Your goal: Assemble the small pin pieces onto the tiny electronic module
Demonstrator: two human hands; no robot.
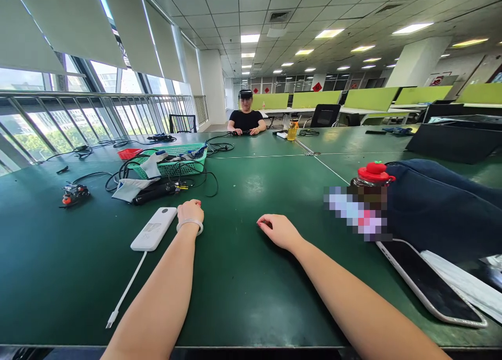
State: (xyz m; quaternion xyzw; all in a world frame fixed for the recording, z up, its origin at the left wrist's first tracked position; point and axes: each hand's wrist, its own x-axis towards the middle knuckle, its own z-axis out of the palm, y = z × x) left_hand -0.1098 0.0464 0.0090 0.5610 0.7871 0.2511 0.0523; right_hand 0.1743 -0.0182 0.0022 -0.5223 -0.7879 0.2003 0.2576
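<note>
My left hand [191,212] rests on the green table [231,276] with its fingers curled into a loose fist, and nothing shows in it. A pale bangle [190,224] circles that wrist. Just left of it lies a white power bank [154,229], whose short white cable [129,289] runs toward the near edge. My right hand [279,230] lies on the table too, its fingers curled in toward the thumb. I see no object in it. To its right are a phone [431,281] with a dark screen and a jar with a red lid [374,172].
Ahead on the left stands a green basket [184,166] of cables and gloves, beside a red tray [129,153]. A dark blue bag [439,208] sits at right. Across the table a person in black [246,120] sits near a yellow bottle [292,130].
</note>
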